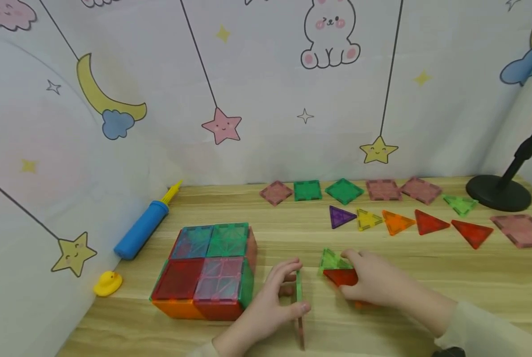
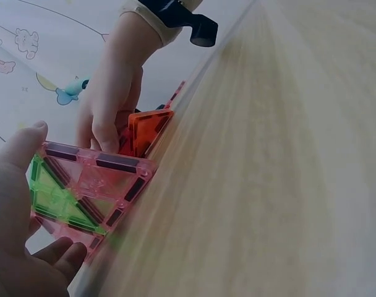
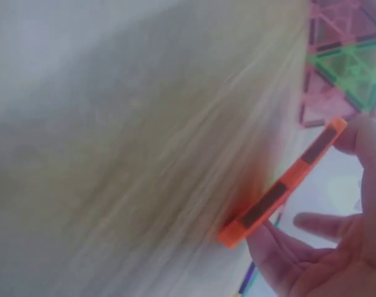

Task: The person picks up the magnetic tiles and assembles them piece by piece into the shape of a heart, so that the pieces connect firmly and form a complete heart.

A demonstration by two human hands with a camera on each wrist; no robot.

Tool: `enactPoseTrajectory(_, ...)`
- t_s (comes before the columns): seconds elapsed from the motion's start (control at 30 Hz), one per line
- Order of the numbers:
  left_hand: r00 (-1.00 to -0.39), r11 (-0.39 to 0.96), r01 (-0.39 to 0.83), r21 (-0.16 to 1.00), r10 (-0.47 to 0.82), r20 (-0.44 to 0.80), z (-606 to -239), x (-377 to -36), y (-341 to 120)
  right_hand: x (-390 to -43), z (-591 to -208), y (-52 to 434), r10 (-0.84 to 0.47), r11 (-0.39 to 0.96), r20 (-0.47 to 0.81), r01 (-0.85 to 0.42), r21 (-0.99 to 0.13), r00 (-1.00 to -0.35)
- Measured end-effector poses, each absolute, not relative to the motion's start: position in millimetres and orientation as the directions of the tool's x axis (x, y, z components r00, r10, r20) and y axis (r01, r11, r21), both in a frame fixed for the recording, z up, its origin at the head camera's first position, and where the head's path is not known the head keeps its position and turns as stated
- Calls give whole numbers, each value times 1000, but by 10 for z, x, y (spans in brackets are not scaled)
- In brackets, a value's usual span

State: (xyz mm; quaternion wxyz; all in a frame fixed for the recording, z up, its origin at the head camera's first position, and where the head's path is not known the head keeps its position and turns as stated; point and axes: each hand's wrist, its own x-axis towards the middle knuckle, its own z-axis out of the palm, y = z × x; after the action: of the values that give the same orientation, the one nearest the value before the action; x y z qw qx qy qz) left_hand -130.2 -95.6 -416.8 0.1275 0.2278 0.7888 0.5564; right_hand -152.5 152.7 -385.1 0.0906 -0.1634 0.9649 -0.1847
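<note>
Left hand (image 1: pixel 270 302) pinched an upright pink square magnetic tile (image 1: pixel 299 307) on edge; right hand (image 1: pixel 373 282) gripped an orange tile (image 3: pixel 281 185). Risk: nearby magnets could snap together askew, toppling the upright tile.

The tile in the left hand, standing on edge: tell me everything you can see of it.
The upright tile is a translucent pink square of plastic-looking material, with dark bars set along its frame and green triangular panes showing against it; whether those are a second tile is unclear. It stands on one edge on the wooden table, seen edge-on from the head view, right of the block of joined tiles. The left hand holds it, thumb on one side, fingers on the other. The right hand works just beside it.
</note>
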Motion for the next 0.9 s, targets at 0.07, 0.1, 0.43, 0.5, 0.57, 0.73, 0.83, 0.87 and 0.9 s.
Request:
enactPoseTrajectory(0.07,-862,272,218,937,504,54,-4169,-1308,-958,-1493,-3818,1544,-349,863,-123,-267,-429,-929)
enactPoseTrajectory(0.1,-861,270,219,938,505,56,-4170,-1310,-960,-1482,-3810,1556,-353,856,-123,-267,-442,-927)
enactPoseTrajectory(0.43,-859,245,231,942,506,79,-4179,-1323,-960,-1453,-3782,1668,-335,768,-200,-144,-624,-921)
enactPoseTrajectory(0.5,-856,241,237,941,509,86,-4176,-1330,-956,-1457,-3778,1705,-348,739,-198,-138,-659,-916)
enactPoseTrajectory(0.57,-855,235,243,941,511,93,-4169,-1338,-948,-1463,-3780,1744,-368,699,-199,-129,-703,-908)
enactPoseTrajectory(0.73,-851,218,247,944,515,104,-4156,-1352,-923,-1460,-3818,1815,-438,567,-197,-100,-817,-877)
enactPoseTrajectory(0.83,-850,209,232,950,518,94,-4153,-1351,-908,-1432,-3867,1824,-461,463,-207,-34,-886,-863)
enactPoseTrajectory(0.87,-850,206,225,952,519,89,-4150,-1351,-903,-1419,-3885,1825,-463,432,-209,-14,-902,-861)
enactPoseTrajectory(0.9,-849,206,218,954,522,82,-4150,-1350,-899,-1406,-3902,1823,-463,400,-212,11,-916,-861)
